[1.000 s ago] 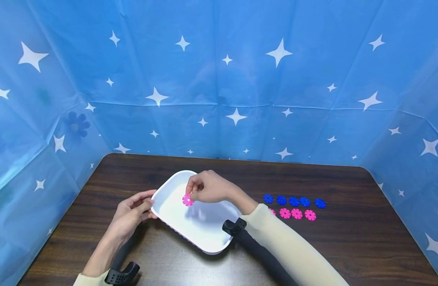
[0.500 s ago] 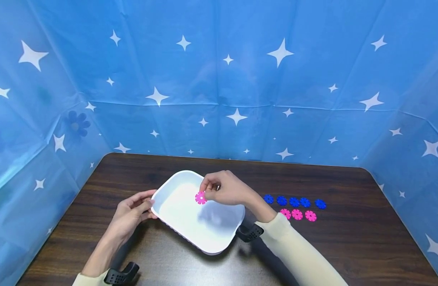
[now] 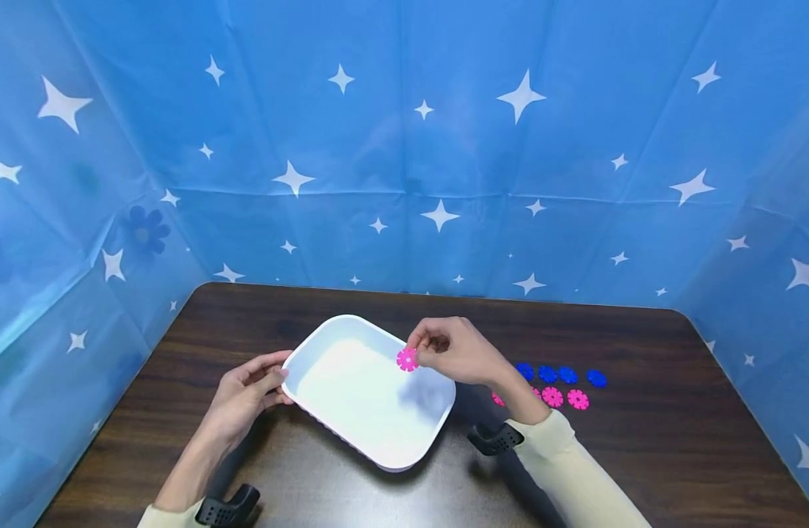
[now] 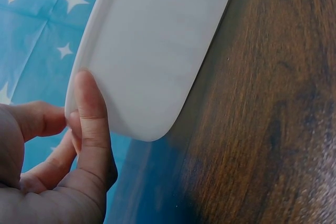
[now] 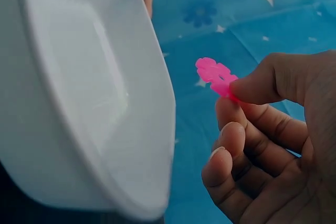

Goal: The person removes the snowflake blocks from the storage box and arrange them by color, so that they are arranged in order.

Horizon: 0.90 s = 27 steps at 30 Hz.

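A white rectangular plastic tray stands at an angle on the dark wooden table. My left hand grips its left end, thumb on the inner side of the rim and fingers outside, as the left wrist view shows close up. Over the tray's far right edge, my right hand pinches a pink notched plastic disc between thumb and index finger. In the right wrist view the pink disc is tilted, its other fingers curled loosely below. The tray's inside shows only white plastic and a shadow.
Right of the tray lies a row of blue notched discs, with a row of pink discs nearer me. My right forearm hides part of both rows. A blue star-patterned curtain hangs behind the table.
My right hand has moved right with the pink disc, from above the tray's middle to its far right edge. The left hand and the tray have stayed in place.
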### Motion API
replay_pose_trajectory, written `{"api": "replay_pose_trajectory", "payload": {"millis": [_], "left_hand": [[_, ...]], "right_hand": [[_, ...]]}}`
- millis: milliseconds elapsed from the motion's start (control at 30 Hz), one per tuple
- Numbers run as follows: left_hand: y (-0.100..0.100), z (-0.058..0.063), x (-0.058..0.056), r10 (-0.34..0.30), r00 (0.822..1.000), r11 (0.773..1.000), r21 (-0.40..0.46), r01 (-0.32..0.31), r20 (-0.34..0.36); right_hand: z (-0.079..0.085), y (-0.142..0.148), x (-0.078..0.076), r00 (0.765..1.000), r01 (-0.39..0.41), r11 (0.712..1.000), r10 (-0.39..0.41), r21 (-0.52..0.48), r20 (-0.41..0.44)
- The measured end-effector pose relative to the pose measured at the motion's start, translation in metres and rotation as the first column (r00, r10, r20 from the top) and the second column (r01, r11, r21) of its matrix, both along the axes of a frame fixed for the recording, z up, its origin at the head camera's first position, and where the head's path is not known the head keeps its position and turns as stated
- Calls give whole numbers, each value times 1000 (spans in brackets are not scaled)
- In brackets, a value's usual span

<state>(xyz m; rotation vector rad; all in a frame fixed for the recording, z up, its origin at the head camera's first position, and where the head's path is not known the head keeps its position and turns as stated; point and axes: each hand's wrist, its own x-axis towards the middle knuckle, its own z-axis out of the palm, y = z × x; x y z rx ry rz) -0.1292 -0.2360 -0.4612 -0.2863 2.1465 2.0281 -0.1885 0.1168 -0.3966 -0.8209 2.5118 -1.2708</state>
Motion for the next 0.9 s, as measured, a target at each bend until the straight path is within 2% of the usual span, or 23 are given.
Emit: {"api": "replay_pose_trajectory", "payload": {"millis": [267, 433, 667, 900], "left_hand": [[1, 3, 0, 1, 1000, 1000, -2, -1, -1], [0, 1, 0, 0, 1000, 1000, 2, 0, -1], [-2, -4, 1, -5, 1000, 1000, 7, 5, -3], [-1, -2, 0, -3, 1000, 1000, 11, 3, -8]], "right_hand": [[0, 27, 4, 997, 79, 996, -79, -35, 1], [-3, 43, 9, 992, 127, 990, -126, -55, 20], [-5, 70, 10, 983, 184, 982, -183, -42, 31], [-5, 97, 13, 964, 266, 964, -266, -4, 16]]}}
